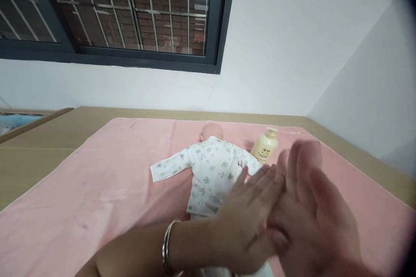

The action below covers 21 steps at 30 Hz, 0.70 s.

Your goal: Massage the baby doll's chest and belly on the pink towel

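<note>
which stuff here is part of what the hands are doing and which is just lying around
In hand: left hand and right hand pressed palm to palm above the doll; lotion bottle beside it.
Lying about: pink towel, bangles, window.

This looks like a plain room set up for practising infant care rather than a lived-in home. A baby doll in a printed white top lies face down on a pink towel spread over a broad tan tabletop, with a cream pump bottle of lotion lying beside it. Bare white walls meet in a corner, and a dark-framed window with metal bars looks onto a brick wall.
</note>
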{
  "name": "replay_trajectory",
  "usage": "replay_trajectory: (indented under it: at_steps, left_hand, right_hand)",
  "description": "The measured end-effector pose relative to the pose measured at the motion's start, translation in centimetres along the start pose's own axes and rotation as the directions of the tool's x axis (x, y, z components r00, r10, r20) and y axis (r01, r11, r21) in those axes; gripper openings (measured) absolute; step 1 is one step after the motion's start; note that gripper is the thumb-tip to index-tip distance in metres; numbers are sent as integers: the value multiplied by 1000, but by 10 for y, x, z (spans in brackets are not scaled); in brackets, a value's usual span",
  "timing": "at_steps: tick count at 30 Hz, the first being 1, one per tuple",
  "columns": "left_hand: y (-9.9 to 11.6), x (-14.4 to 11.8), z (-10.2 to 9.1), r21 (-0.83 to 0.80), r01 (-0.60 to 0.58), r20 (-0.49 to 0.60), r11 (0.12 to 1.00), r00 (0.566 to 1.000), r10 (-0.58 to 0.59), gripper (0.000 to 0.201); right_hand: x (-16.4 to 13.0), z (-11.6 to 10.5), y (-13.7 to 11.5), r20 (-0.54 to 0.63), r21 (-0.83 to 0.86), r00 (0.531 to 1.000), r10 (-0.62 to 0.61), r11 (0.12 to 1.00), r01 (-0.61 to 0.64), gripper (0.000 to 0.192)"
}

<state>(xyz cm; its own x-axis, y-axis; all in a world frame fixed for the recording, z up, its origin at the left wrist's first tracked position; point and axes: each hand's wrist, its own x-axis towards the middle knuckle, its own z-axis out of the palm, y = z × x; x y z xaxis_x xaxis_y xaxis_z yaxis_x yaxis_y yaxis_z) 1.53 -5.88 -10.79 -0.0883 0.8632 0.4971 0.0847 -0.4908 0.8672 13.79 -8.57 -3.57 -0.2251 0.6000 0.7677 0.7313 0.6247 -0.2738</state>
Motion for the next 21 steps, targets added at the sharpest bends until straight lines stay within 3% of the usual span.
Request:
replay_trajectory:
  at_steps: [2,3,5,7,10,13,17,21]
  left_hand:
    - [-18,19,-11,33,-22,-30,999,999,23,63]
    - [-27,30,-14,49,-35,-47,998,998,37,63]
    - [-47,49,-17,80,-48,-76,996,996,54,61]
    - [-64,63,-16,115,-55,-97,992,993,67,58]
    - [-84,70,-12,159,-69,-94,985,992,85,56]
    - [-93,67,-9,164,-99,-74,981,991,112,60]
    - [-96,64,-9,124,-92,-84,988,991,102,60]
    - [-94,65,-11,169,-98,-103,981,988,116,62]
  right_hand:
    - [18,11,16,-135,245,983,128,965,-92,56]
    - [27,23,26,-129,342,974,187,930,-133,53]
    - [41,55,48,15,433,975,222,877,-207,49]
    - [48,90,67,187,449,970,157,864,-226,45]
    - [48,128,86,389,342,920,-47,935,-97,41]
    - [48,141,96,528,173,838,-135,984,49,43]
    - [49,140,108,571,-33,817,82,997,-76,48]
    - [34,140,96,491,-279,807,329,937,-212,58]
